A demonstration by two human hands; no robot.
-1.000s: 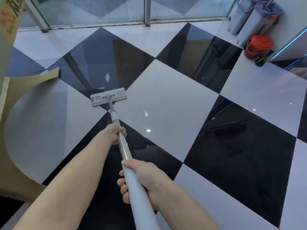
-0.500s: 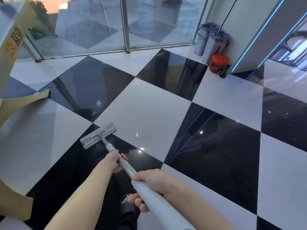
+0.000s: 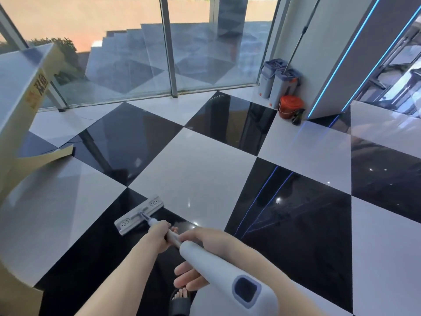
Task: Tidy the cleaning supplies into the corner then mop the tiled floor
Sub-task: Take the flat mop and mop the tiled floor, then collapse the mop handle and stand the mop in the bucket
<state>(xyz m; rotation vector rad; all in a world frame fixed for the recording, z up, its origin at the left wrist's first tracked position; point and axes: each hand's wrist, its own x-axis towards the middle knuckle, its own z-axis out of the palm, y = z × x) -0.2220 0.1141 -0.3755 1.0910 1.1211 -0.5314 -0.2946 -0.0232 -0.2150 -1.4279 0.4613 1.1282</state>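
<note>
The flat mop (image 3: 139,215) lies with its grey head on a black tile of the tiled floor (image 3: 193,169), close in at about 6 o'clock, its far edge just at the seam of a white tile. The left hand (image 3: 160,236) is curled round the thin lower shaft just behind the head; the right hand (image 3: 200,258) wraps the thick white grip higher up, fingers showing beneath it, both hands holding the pole firmly. A sandalled foot (image 3: 181,297) stands directly under the grip. From 11 to 2 o'clock the checkered tiles run open all the way to the glass wall (image 3: 136,65), whose frame rail bounds the floor at 12 o'clock. At 9 o'clock a yellow cardboard stand (image 3: 27,106) leans in, one curved leg reaching onto the tiles near the mop's left side. In the corner at 1 o'clock two grey mop buckets (image 3: 279,80) sit against the wall, touching each other, with an orange bucket (image 3: 290,107) and a dark spray bottle (image 3: 298,117) just in front. A pillar with blue light strips (image 3: 341,65) closes the right side beyond them.
</note>
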